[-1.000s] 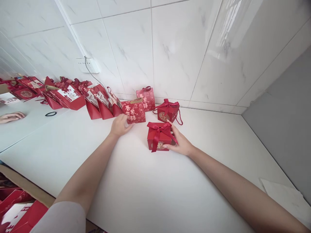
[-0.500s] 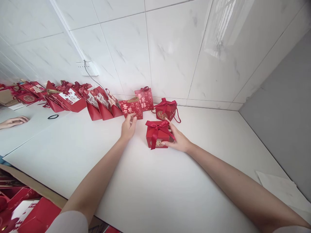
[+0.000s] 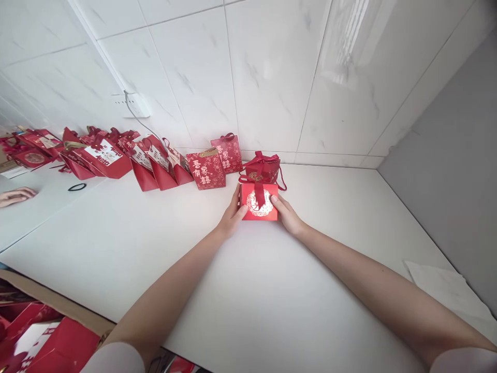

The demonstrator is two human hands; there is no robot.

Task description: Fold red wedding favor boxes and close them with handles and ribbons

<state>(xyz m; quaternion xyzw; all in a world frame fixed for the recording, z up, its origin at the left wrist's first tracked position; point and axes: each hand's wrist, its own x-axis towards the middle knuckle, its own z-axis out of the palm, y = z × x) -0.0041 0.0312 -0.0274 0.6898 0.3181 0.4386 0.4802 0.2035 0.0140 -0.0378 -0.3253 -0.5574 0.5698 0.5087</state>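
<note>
Between my two hands is a small red gift box (image 3: 252, 214) with a ribbon on top and a shiny gold round pattern on its front. My left hand (image 3: 232, 213) grips its left side, thumb on the front. On the right side my right hand (image 3: 288, 213) holds it the same way, thumb over the gold pattern. The fingers behind the box are partly hidden. Right behind it stands another red gift box (image 3: 274, 168) with a bow and cord, partly covered. To the left are two patterned red gift bags (image 3: 207, 173) with gold lettering.
Several red gift boxes (image 3: 111, 158) line the tiled wall at the left. A black ring-shaped band (image 3: 77, 187) lies near another person's hand (image 3: 17, 197). A cable hangs from a wall socket (image 3: 132, 105). White paper (image 3: 438, 285) lies at the right; a carton of red boxes (image 3: 58, 339) sits lower left.
My left hand has moved right from the patterned bag onto the gift box. The held box has shifted back and turned, so its gold front now faces me.
</note>
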